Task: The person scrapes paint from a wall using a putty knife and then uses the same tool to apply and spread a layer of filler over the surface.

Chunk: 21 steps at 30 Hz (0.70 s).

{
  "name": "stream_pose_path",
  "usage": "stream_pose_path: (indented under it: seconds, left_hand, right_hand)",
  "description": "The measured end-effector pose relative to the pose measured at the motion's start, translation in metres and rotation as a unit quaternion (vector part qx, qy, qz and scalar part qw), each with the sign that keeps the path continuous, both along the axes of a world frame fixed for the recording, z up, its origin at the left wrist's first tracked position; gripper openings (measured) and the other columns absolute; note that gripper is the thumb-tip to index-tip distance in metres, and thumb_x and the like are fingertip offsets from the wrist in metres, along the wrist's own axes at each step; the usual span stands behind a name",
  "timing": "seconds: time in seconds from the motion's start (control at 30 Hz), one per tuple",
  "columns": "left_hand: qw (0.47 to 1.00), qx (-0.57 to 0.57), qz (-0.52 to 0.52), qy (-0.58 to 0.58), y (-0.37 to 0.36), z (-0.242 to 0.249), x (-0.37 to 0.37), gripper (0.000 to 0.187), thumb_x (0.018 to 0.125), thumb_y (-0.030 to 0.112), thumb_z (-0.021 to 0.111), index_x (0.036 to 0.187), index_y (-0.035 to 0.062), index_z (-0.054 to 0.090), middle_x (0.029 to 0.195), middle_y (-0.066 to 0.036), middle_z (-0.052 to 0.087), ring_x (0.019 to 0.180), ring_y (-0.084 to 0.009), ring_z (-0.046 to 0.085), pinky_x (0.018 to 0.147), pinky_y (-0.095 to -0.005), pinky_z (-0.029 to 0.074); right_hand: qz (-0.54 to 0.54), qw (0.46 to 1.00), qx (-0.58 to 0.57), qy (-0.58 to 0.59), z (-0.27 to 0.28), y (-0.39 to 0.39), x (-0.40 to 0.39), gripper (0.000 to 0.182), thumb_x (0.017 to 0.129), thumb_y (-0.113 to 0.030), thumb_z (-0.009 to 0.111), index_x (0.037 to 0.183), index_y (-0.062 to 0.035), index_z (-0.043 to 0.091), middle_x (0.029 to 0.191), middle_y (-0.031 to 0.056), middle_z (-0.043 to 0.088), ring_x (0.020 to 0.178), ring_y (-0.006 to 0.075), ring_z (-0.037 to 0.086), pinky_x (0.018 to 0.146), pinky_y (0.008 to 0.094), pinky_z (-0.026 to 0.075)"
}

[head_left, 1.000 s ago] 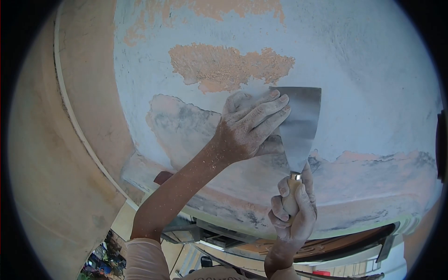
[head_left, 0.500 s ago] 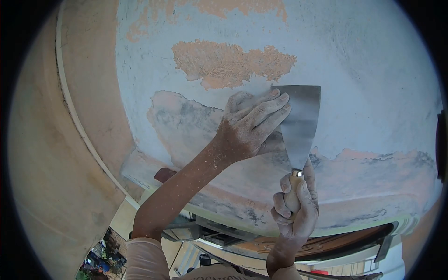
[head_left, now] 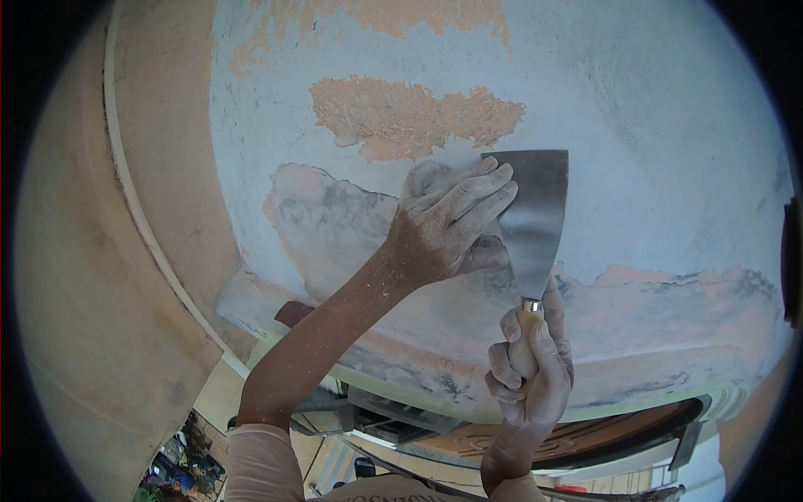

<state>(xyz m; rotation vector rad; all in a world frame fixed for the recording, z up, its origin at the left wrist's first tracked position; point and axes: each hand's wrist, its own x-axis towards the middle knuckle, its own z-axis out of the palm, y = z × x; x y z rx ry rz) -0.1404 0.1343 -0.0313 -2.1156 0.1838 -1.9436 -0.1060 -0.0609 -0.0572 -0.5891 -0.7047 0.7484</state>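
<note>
A wide putty knife point(head_left: 539, 197) with a steel blade and a wooden handle stands upright against the peeling wall, blade end up. My right hand point(head_left: 535, 368) wraps its fingers around the handle from below. My left hand point(head_left: 456, 209) grips the blade's left side, the fingertips lying on its face near the upper corner and the thumb at its edge. White dust coats both hands. Just above the blade, the white paint point(head_left: 652, 192) ends at a rough orange bare patch point(head_left: 410, 113).
Below, another stripped patch point(head_left: 322, 217) shows grey and pink, and a worn ledge point(head_left: 452, 368) runs along the wall's bottom. Under it are a carved wooden panel point(head_left: 602, 435) and dark metal rails. A brown wall point(head_left: 109, 276) with a pale pipe point(head_left: 134, 192) borders the left.
The putty knife and both hands have shifted very slightly left against the wall. Both hands keep the same hold.
</note>
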Motion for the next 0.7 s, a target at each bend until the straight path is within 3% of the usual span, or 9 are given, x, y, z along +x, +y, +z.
stream_pose_path:
  seconds: [0.13, 0.33, 0.43, 0.7]
  left_hand:
    - [1.0, -0.005, -0.017, -0.015, 0.003, -0.007, 0.006, 0.059, 0.068, 0.055, 0.064, 0.106, 0.0107, 0.061, 0.113, -0.007, 0.062, 0.106, -0.0205, 0.059, 0.083, -0.0352, 0.037]
    - [1.0, -0.012, -0.008, -0.014, 0.001, -0.006, 0.003, 0.059, 0.067, 0.054, 0.065, 0.106, 0.0106, 0.062, 0.113, -0.007, 0.062, 0.107, -0.0196, 0.059, 0.084, -0.0349, 0.036]
    - [1.0, -0.001, 0.002, -0.023, 0.006, -0.003, 0.004, 0.059, 0.067, 0.055, 0.064, 0.106, 0.0107, 0.062, 0.113, -0.006, 0.062, 0.107, -0.0198, 0.059, 0.085, -0.035, 0.036]
    - [0.999, 0.011, 0.002, -0.037, 0.012, 0.008, 0.0, 0.057, 0.067, 0.053, 0.065, 0.106, 0.0111, 0.062, 0.113, -0.006, 0.062, 0.107, -0.0197, 0.059, 0.085, -0.0356, 0.037]
  right_hand:
    - [-0.007, 1.0, -0.003, -0.028, -0.007, 0.005, 0.003, 0.047, 0.096, -0.011, 0.033, 0.141, -0.0105, 0.022, 0.086, 0.0104, 0.047, 0.04, 0.0053, 0.036, 0.027, 0.0145, 0.029]
    - [-0.002, 0.999, -0.012, -0.033, -0.009, 0.003, 0.007, 0.047, 0.095, -0.01, 0.033, 0.141, -0.0107, 0.022, 0.086, 0.011, 0.048, 0.04, 0.0051, 0.036, 0.028, 0.0149, 0.029]
    - [0.008, 1.0, -0.001, -0.022, -0.002, 0.01, 0.002, 0.05, 0.094, -0.009, 0.039, 0.141, -0.0064, 0.023, 0.084, 0.0085, 0.05, 0.044, 0.0035, 0.04, 0.033, 0.0156, 0.029]
    - [0.0, 1.0, -0.005, -0.024, 0.002, 0.013, -0.001, 0.051, 0.094, -0.009, 0.04, 0.141, -0.0077, 0.023, 0.086, 0.0084, 0.05, 0.044, 0.0034, 0.038, 0.033, 0.016, 0.029]
